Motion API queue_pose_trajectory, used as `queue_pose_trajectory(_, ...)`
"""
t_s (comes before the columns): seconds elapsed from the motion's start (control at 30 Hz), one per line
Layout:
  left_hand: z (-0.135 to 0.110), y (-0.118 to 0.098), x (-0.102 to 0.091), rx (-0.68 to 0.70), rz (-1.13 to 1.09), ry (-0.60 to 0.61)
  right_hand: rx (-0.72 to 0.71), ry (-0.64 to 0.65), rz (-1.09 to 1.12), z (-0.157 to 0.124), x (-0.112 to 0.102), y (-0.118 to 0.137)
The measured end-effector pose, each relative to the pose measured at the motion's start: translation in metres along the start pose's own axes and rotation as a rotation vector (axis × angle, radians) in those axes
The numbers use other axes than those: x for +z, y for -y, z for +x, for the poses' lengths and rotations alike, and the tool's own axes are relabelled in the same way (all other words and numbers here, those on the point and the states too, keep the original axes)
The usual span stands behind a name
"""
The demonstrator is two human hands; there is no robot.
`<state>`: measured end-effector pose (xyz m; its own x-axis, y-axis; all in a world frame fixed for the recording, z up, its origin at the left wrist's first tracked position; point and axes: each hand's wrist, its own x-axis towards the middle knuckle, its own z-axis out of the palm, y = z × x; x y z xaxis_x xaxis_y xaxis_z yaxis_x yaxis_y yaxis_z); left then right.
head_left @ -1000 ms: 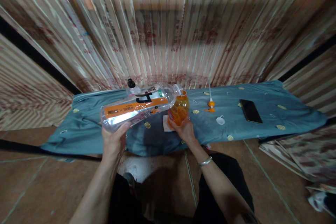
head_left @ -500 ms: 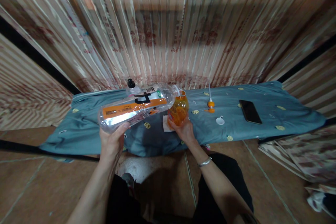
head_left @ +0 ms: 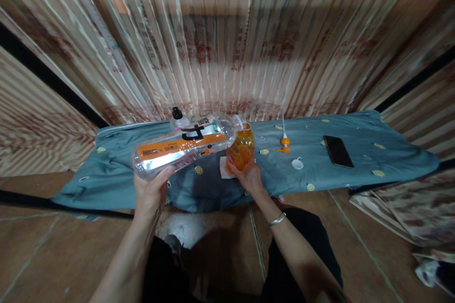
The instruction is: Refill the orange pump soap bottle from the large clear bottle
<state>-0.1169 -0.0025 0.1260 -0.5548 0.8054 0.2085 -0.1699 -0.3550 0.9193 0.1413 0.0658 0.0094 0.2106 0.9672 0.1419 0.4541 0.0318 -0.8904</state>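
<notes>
My left hand is closed round the base end of a large clear plastic bottle with an orange and silver label. That bottle lies tilted nearly flat, its neck pointing right at the mouth of an orange see-through bottle. The orange bottle has no pump on it and stands close to upright in my right hand, whose fingers wrap its lower part. Whether liquid runs between the two mouths I cannot make out. Beneath the orange bottle a folded white tissue lies on the cloth.
A blue-green patterned cloth covers the narrow surface. An orange pump top with a white tube, a small white cap and a black phone lie to the right. Behind the clear bottle stands a black-topped bottle. Striped curtains hang behind.
Both bottles and both hands keep nearly the same pose. The whole view has shifted very slightly; nothing has been taken up or let go.
</notes>
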Motion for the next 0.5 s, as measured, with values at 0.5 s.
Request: queue_pose_trajectory(0.5, -0.0005, -0.0038, 0.0014, -0.014, 0.025, -0.004, -0.068, -0.009, -0.056, 0.001, 0.0017, -0.0088)
